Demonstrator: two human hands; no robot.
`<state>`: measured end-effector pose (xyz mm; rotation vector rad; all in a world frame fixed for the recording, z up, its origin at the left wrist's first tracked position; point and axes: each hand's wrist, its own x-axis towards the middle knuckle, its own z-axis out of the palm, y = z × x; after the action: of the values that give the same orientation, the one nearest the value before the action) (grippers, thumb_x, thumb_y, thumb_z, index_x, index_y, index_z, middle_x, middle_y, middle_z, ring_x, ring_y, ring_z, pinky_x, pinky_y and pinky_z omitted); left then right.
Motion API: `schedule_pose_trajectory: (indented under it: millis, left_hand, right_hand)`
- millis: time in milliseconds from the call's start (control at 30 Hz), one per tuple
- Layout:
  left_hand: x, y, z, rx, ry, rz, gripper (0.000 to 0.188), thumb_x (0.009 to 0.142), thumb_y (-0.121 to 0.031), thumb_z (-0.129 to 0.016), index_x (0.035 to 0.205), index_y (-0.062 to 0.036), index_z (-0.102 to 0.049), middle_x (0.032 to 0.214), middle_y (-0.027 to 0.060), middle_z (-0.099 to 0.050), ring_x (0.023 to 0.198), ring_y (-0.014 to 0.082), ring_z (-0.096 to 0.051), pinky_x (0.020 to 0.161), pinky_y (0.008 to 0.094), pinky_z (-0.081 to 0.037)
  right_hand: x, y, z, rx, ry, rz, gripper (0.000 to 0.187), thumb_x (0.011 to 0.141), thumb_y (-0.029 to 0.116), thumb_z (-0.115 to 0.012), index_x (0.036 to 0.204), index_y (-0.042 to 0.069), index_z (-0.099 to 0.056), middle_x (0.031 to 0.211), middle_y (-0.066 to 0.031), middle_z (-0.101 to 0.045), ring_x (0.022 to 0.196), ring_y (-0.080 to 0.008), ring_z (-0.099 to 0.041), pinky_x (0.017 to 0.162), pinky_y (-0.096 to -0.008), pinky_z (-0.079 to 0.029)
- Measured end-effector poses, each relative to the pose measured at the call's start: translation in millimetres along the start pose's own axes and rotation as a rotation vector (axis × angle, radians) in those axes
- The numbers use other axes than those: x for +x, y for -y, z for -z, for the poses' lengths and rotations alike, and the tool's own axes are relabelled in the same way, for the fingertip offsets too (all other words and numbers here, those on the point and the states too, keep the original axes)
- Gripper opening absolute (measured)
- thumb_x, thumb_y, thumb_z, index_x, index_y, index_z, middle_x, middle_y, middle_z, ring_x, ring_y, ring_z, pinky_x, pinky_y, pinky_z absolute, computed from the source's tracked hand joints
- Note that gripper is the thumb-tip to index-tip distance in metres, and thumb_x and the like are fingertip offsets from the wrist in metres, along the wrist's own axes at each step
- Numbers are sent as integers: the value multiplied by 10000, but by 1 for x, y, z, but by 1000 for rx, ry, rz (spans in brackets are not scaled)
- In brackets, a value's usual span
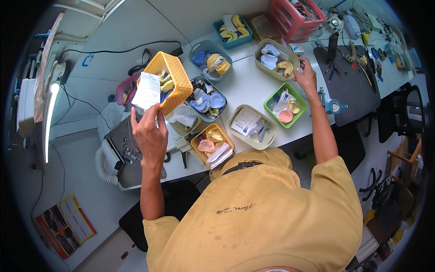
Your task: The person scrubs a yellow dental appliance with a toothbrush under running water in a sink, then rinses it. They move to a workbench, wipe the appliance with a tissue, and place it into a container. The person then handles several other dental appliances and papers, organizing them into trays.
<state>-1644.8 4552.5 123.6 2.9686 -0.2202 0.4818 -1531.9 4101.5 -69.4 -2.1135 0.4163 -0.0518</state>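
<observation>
My left hand (149, 136) grips the near edge of a yellow woven plastic basket (177, 84), tilted and lifted above the table. A white paper slip (148, 89) covers its left side, and yellowish casts show inside. At the back right, the fingers of my right hand (307, 76) close on the rim of a grey-green basket (259, 51). That one holds pale blue dental moulds (270, 56) and a yellowish cast (285, 68). Nearest to my right forearm is a bright green basket (301, 113) with a pink mould (285, 116) and a slip.
More baskets with moulds and slips stand between my arms: a blue-grey one (192, 53), a dark one (197, 82), a beige one (272, 136) and an orange one (231, 140). A red drawer rack (277, 22) stands behind; tools lie on a dark mat (358, 102) at right.
</observation>
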Motion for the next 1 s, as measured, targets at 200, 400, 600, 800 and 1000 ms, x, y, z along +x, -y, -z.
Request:
schedule_pose_trajectory:
  millis: [200, 400, 600, 800, 1000]
  left_hand:
    - [1, -19, -9, -63, 16, -46, 136, 893, -44, -626, 1020, -37, -671, 927, 107, -721, 840, 273, -684, 1117, 496, -333]
    - [-8, -21, -4, -74, 30, -21, 139, 890, -38, -625, 1021, -32, -669, 938, 108, -720, 842, 275, -682, 1117, 504, -330]
    - [-25, -15, -2, -97, 48, 86, 125, 893, -37, -612, 1002, -21, -670, 965, 107, -721, 844, 286, -680, 1116, 518, -328]
    - [-29, -15, -9, -100, 39, 115, 131, 887, -38, -618, 1005, -20, -673, 960, 106, -718, 845, 301, -674, 1107, 520, -340]
    - [-25, -20, -8, -101, 10, 81, 125, 888, -41, -622, 996, -20, -679, 962, 106, -720, 866, 294, -677, 1104, 519, -343]
  right_hand:
    - [-4, 11, -21, -22, -72, -14, 567, 756, 140, -687, 1282, 42, -500, 1078, -165, -699, 631, -265, -715, 721, -375, -565]
    - [23, -6, -41, -140, -206, 99, 547, 755, 173, -698, 1259, 34, -539, 1055, -187, -698, 694, -296, -719, 793, -389, -554]
    - [10, 6, -27, 48, -76, -119, 589, 787, 223, -714, 1299, 0, -527, 1051, -185, -700, 663, -255, -723, 676, -334, -582]
    - [34, -1, -20, 253, 166, -329, 579, 838, 195, -687, 1328, -57, -510, 1098, -230, -681, 700, -252, -735, 569, -312, -604]
    - [38, -25, -25, 473, 226, -265, 577, 832, 77, -633, 1367, -64, -471, 1055, -227, -685, 728, -284, -730, 598, -334, -634]
